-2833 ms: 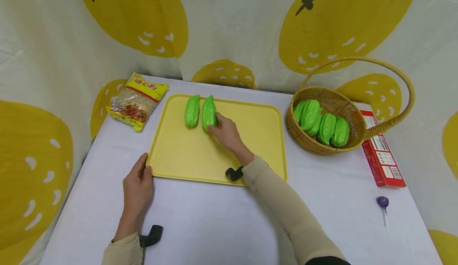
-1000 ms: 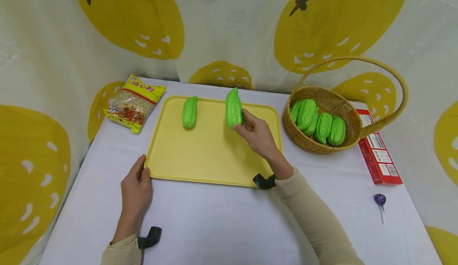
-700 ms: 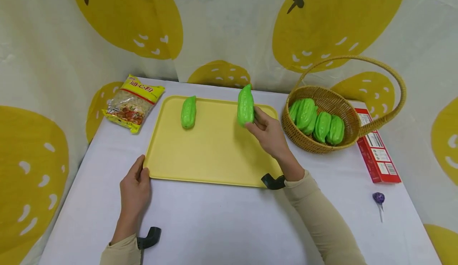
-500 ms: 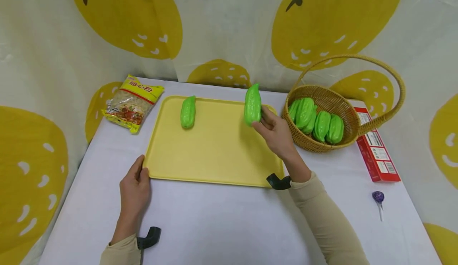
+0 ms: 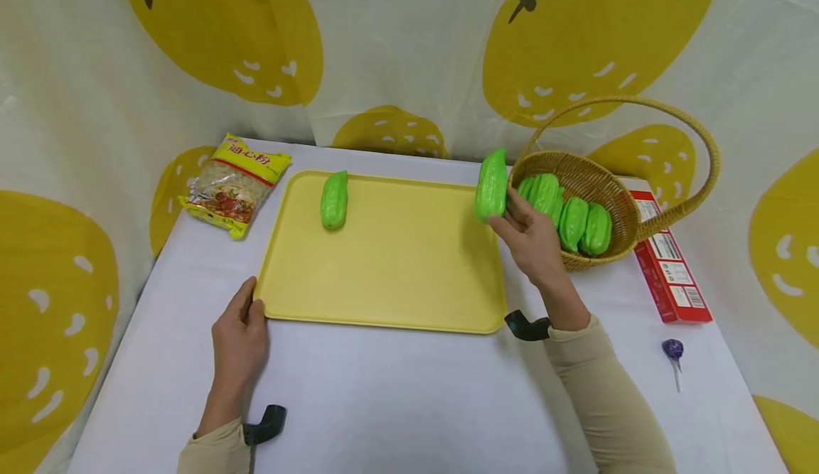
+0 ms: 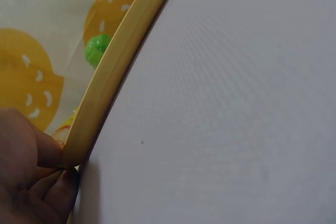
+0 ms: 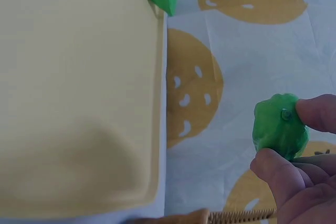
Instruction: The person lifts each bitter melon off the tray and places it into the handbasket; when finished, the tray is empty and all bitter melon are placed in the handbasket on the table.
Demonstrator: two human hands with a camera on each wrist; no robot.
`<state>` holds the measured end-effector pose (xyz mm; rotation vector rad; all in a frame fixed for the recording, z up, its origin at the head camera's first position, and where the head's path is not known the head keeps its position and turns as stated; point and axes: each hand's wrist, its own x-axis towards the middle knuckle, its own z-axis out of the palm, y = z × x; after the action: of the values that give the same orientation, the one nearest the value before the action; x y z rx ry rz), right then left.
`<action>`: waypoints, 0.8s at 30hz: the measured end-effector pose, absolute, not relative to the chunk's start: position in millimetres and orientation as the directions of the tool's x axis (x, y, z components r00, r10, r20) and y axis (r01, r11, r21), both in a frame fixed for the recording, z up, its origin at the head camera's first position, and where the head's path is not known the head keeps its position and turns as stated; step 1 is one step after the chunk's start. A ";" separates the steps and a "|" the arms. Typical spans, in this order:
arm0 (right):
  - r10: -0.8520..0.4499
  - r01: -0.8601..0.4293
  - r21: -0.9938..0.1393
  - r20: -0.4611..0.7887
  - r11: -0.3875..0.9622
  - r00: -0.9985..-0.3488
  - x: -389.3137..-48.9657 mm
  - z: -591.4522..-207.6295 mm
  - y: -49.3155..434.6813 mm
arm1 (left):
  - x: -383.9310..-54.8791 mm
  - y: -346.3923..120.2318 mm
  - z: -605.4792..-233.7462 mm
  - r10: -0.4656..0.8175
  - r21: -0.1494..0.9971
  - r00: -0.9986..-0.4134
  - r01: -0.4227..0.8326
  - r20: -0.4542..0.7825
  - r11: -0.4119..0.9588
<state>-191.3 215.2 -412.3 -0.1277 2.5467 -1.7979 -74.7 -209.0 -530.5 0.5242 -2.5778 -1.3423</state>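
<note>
My right hand (image 5: 534, 243) holds a bumpy, bright green bitter melon (image 5: 490, 184) between thumb and fingers, over the tray's right edge beside the basket. In the right wrist view the thumb presses one side of the bitter melon (image 7: 278, 124) and the fingers the other. At the tray's near left corner, my left hand (image 5: 239, 339) grips the yellow tray (image 5: 384, 268); the left wrist view has its thumb and fingers on either side of the rim (image 6: 113, 72). Another bitter melon (image 5: 334, 200) lies on the tray's far left part. Several more bitter melons (image 5: 572, 224) fill the wicker basket (image 5: 617, 200).
The basket's tall handle (image 5: 704, 147) arches up and leans right. Behind the basket lies a red and white box (image 5: 675, 275), with a purple lollipop (image 5: 673, 350) nearer the table's right edge. A yellow bag of pasta (image 5: 235, 184) rests at the back left.
My right hand has lifted one bitter melon off the tray and carried it right, to the basket's left side. My left hand stays at the tray corner.
</note>
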 end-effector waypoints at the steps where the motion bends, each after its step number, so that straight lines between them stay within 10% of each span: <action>1: -0.071 -0.055 -0.942 0.033 0.332 -0.997 -191.3 -411.8 218.2 | -74.5 -209.1 -530.3 -0.391 0.820 -0.920 -0.221 0.004 0.528; 24: 0.137 0.134 -0.839 -0.072 0.528 -0.988 -199.2 -415.9 301.7 | -73.8 -208.3 -528.1 -0.392 0.815 -0.920 -0.223 0.005 0.535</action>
<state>-199.2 301.7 -415.9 0.2434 2.7482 -1.5077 -73.8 -208.3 -528.1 0.5238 -2.5837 -1.3311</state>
